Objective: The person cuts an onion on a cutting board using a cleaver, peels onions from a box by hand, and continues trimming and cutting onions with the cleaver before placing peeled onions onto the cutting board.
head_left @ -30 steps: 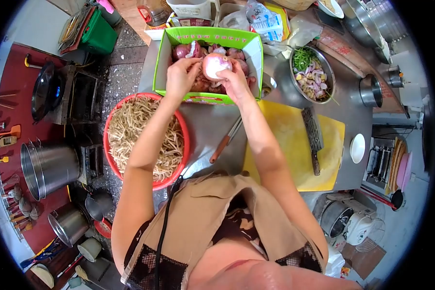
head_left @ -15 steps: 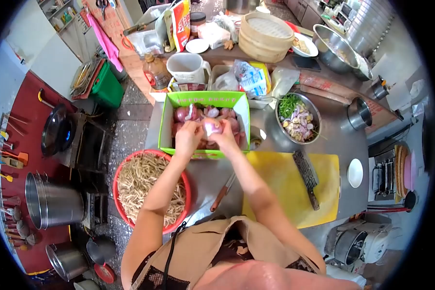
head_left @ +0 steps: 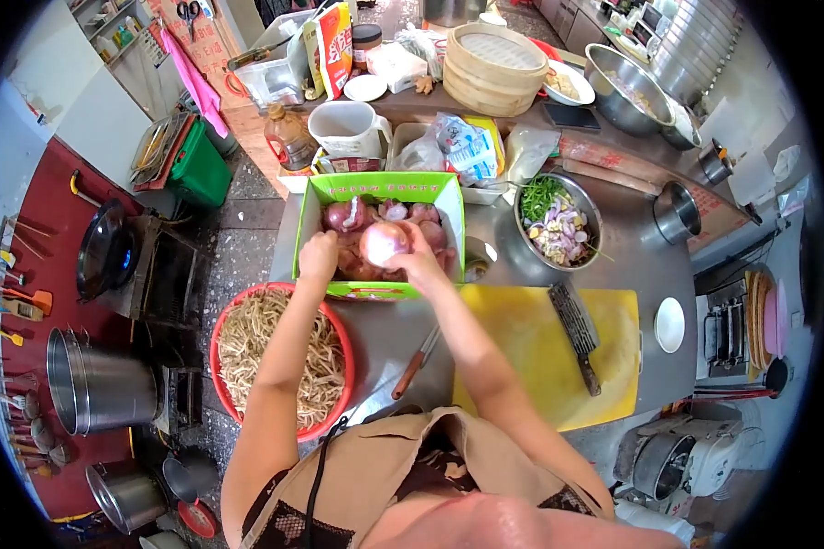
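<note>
A green-rimmed cardboard box [head_left: 449,189] holds several purple onions [head_left: 346,216] and loose skins. Over it, my right hand [head_left: 419,263] grips a large onion [head_left: 383,242], pale and shiny on the side facing me. To the left, near the box's left wall, my left hand [head_left: 319,258] is closed in a pinch, apart from that onion; whatever lies between its fingers is hidden. Between my forearms a knife with a wooden handle [head_left: 410,373] rests on the metal table.
A red basin [head_left: 346,389] of pale shredded strips stands left of my left forearm. On the right, a cleaver [head_left: 572,320] lies on a yellow cutting board [head_left: 522,320]. Behind it is a metal bowl [head_left: 563,261] with chopped onion and greens. A white bowl [head_left: 669,325] sits at the right edge.
My left hand has come away from the onion toward the left. My right hand has shifted slightly left with the onion, which now shows more of its surface.
</note>
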`<state>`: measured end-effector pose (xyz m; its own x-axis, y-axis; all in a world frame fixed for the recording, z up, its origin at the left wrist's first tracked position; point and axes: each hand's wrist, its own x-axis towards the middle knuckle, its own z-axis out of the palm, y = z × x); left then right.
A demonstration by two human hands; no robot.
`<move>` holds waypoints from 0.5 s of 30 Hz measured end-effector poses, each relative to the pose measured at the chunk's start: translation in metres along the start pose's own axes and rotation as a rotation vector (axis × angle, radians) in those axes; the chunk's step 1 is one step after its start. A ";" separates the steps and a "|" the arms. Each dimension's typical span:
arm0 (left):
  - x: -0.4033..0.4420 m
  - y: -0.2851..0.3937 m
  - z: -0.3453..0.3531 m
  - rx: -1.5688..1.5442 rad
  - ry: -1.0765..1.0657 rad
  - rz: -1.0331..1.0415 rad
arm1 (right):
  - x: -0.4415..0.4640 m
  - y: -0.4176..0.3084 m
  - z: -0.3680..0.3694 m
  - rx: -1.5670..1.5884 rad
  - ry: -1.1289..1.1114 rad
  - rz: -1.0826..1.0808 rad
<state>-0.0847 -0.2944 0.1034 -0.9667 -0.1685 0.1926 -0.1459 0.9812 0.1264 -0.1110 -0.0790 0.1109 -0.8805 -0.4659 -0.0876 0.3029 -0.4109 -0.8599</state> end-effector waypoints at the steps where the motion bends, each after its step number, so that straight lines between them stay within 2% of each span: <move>1: -0.009 0.002 0.000 -0.005 0.013 0.052 | 0.001 0.001 -0.001 0.023 0.006 -0.041; 2: -0.013 0.006 -0.001 -0.005 0.014 0.052 | 0.003 0.003 -0.001 0.022 0.006 -0.042; 4: -0.018 0.022 -0.013 -0.581 0.178 0.243 | 0.005 0.007 -0.002 0.007 0.041 -0.003; 5: -0.021 0.033 -0.018 -0.889 0.114 0.157 | 0.006 0.009 -0.003 0.006 0.042 -0.003; 6: -0.024 0.042 -0.029 -0.890 0.112 0.156 | 0.007 0.010 -0.004 -0.012 0.048 -0.016; 8: -0.030 0.054 -0.047 -1.037 0.048 0.012 | 0.005 0.013 -0.003 -0.030 0.056 -0.023; 9: -0.030 0.057 -0.047 -1.013 0.134 0.036 | 0.003 0.012 -0.002 -0.077 0.051 -0.029; 15: -0.026 0.054 -0.047 -0.810 0.206 0.131 | 0.000 0.009 0.001 -0.199 0.057 -0.058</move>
<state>-0.0577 -0.2417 0.1512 -0.8961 -0.1491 0.4181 0.2366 0.6364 0.7341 -0.1080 -0.0832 0.1037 -0.9153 -0.3985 -0.0589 0.1784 -0.2698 -0.9463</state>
